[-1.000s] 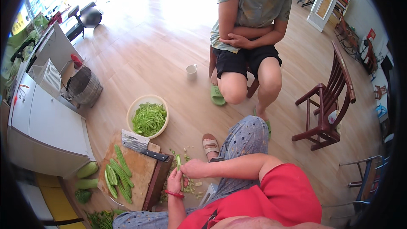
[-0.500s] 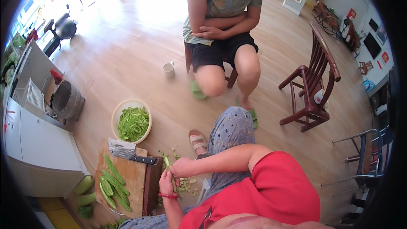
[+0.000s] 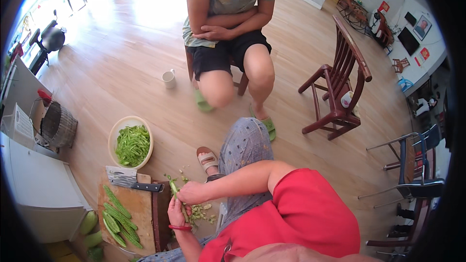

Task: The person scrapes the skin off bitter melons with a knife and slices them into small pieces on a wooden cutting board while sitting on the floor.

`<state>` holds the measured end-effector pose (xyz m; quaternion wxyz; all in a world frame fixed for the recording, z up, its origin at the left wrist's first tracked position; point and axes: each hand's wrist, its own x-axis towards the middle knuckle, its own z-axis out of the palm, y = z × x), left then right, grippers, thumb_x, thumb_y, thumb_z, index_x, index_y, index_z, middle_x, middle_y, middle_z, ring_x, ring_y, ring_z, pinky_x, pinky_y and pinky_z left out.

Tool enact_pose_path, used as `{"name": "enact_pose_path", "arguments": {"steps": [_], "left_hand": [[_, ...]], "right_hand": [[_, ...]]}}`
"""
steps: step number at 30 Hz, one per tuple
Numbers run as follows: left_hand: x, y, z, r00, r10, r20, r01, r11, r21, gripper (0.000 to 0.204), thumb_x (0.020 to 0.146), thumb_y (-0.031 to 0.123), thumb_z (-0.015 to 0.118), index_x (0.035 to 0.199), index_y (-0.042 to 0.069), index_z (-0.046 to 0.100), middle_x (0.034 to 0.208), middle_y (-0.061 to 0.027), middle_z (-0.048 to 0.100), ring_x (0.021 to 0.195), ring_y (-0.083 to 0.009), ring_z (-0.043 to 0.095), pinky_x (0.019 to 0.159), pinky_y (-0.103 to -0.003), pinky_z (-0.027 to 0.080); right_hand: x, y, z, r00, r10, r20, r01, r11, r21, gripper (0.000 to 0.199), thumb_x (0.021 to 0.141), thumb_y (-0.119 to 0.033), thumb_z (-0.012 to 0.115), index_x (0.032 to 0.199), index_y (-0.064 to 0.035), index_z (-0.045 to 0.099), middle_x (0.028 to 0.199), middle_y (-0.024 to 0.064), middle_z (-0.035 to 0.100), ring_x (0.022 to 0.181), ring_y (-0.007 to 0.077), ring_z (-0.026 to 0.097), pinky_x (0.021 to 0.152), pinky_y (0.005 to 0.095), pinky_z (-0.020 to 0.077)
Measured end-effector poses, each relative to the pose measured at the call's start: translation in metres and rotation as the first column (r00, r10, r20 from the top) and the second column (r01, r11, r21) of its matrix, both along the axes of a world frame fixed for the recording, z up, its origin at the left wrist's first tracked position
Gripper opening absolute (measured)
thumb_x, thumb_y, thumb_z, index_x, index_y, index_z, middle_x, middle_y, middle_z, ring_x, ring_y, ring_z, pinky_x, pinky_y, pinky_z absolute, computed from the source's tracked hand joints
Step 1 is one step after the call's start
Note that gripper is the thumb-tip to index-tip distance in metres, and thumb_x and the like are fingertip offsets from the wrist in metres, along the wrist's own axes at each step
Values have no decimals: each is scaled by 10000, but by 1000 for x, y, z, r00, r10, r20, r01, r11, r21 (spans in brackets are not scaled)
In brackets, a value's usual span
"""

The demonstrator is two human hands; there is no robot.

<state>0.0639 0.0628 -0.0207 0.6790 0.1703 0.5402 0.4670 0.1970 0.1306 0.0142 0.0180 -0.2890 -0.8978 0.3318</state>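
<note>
Above wooden flooring (image 3: 206, 128), left hand (image 3: 176, 212) and right hand (image 3: 192, 193) curl closed on a green vegetable (image 3: 173, 187)

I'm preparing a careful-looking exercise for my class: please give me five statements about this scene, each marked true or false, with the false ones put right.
1. The left hand holds a green vegetable piece, with the right hand up against it. True.
2. The cleaver stands inside the bowl. False: the cleaver lies on the cutting board.
3. The bowl holds cut green strips. True.
4. The red bracelet is on the person's right wrist. False: the red bracelet is on the left wrist.
5. The mug stands on the floor. True.
</note>
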Motion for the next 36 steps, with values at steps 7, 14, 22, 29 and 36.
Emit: {"name": "enact_pose_path", "arguments": {"steps": [7, 14, 22, 29, 36], "left_hand": [[0, 0, -4, 998, -50, -42, 51, 998, 36, 239, 864, 161, 449, 1053, 20, 492, 596, -58, 534, 390, -120, 465, 324, -221, 353], [3, 1, -1, 998, -41, -51, 43, 998, 39, 232, 858, 172, 456, 1020, 16, 510, 597, -44, 532, 402, -105, 457, 337, -207, 348], [-1, 3, -15, 992, -111, -53, 115, 991, 75, 174, 864, 142, 438, 974, 21, 497, 636, -62, 535, 422, -129, 481, 349, -237, 365], [-12, 7, -20, 992, -108, -68, 113, 991, 74, 216, 863, 161, 442, 1015, 23, 510, 724, -64, 565, 466, -129, 514, 363, -233, 392], [-5, 4, -15, 989, -113, -92, 120, 990, 72, 218, 861, 160, 448, 1018, 22, 514, 711, -58, 565, 452, -118, 507, 360, -224, 385]], "right_hand": [[-1, 0, -7, 997, -39, 73, 39, 999, 4, 214, 740, -176, 466, 709, 11, 564, 689, 192, 599, 674, 331, 602, 592, 427, 477], [-4, 0, -26, 999, -25, 40, 24, 1000, 11, 192, 713, -162, 501, 677, 12, 575, 665, 195, 594, 660, 338, 600, 567, 421, 480], [2, 0, -7, 997, -33, 74, 32, 999, 19, 199, 725, -166, 489, 721, 8, 583, 706, 196, 602, 677, 335, 602, 579, 425, 477], [-5, 6, -12, 997, -24, 77, 22, 999, 23, 202, 735, -159, 460, 735, 4, 580, 745, 186, 605, 714, 339, 594, 610, 435, 466], [0, 1, -11, 996, -44, 82, 42, 999, 20, 203, 731, -153, 456, 727, 10, 576, 742, 191, 601, 713, 349, 588, 606, 433, 467]]}}
